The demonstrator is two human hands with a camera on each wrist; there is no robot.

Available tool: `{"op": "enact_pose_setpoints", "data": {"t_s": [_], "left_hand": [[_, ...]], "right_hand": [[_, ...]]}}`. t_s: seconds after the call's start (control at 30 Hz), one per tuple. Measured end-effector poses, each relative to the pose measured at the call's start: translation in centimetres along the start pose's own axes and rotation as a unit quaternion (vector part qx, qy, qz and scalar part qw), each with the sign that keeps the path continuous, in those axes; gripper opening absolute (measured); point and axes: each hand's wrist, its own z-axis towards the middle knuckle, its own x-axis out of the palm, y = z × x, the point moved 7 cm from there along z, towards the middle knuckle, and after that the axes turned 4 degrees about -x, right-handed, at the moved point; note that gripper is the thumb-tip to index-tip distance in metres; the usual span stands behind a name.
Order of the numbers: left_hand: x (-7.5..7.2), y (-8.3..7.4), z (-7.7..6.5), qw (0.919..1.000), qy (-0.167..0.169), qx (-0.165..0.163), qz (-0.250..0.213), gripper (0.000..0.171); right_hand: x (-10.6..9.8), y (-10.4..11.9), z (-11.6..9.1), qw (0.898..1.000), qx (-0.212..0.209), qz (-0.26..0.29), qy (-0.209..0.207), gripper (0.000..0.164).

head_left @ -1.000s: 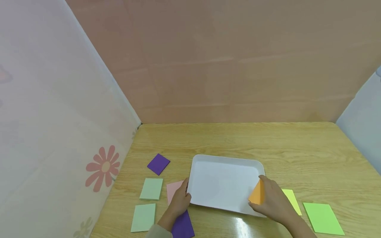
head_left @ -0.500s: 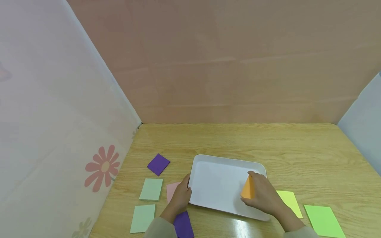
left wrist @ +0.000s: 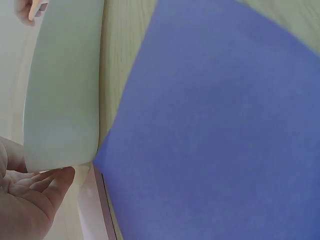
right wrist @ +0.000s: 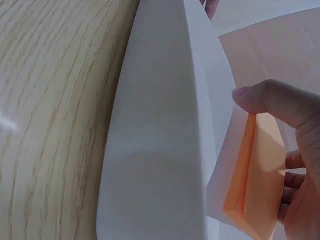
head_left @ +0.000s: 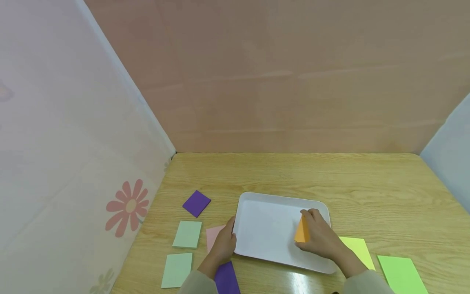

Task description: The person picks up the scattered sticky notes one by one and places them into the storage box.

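A white rectangular tray (head_left: 264,228) sits on the wooden table. My left hand (head_left: 224,245) grips its left end, thumb at the rim; in the left wrist view the fingers (left wrist: 57,185) curl at the tray's wall. Over the right part of the tray, my right hand (head_left: 319,237) holds an orange pad of sticky notes (head_left: 302,230) between thumb and fingers. The right wrist view shows the orange pad (right wrist: 260,175) on edge, its sheets slightly spread at one side, above the tray floor.
Left of the tray lie a purple pad (head_left: 196,203), two mint-green pads (head_left: 187,234), a pink pad (head_left: 213,237) partly behind my left hand, and another purple pad (head_left: 227,278). To the right are a yellow pad (head_left: 358,250) and a lime-green pad (head_left: 402,274). Walls border the table.
My right hand has moved left with the orange pad, from the tray's right edge to farther over its floor. The left hand keeps its hold on the tray, which has shifted slightly right.
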Motion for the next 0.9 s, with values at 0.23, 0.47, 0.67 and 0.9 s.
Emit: {"op": "enact_pose_setpoints", "data": {"t_s": [0.23, 0.47, 0.67, 0.9], "left_hand": [[0.1, 0.1, -0.3, 0.9999, 0.005, -0.003, 0.013, 0.049], [0.2, 0.0, -0.5, 0.9998, 0.004, 0.002, 0.017, 0.049], [0.2, 0.0, -0.5, 0.9998, 0.006, -0.006, 0.016, 0.049], [0.2, 0.0, -0.7, 0.9997, 0.004, -0.007, 0.025, 0.05]], "right_hand": [[1.0, -0.6, 0.5, 1.0, -0.01, -0.008, 0.024, 0.076], [2.0, -1.2, 0.6, 0.999, -0.015, -0.016, 0.041, 0.074], [2.4, -1.7, 0.6, 0.999, -0.018, -0.024, 0.044, 0.071], [2.9, -2.5, 0.7, 0.998, -0.019, -0.023, 0.051, 0.073]]}}
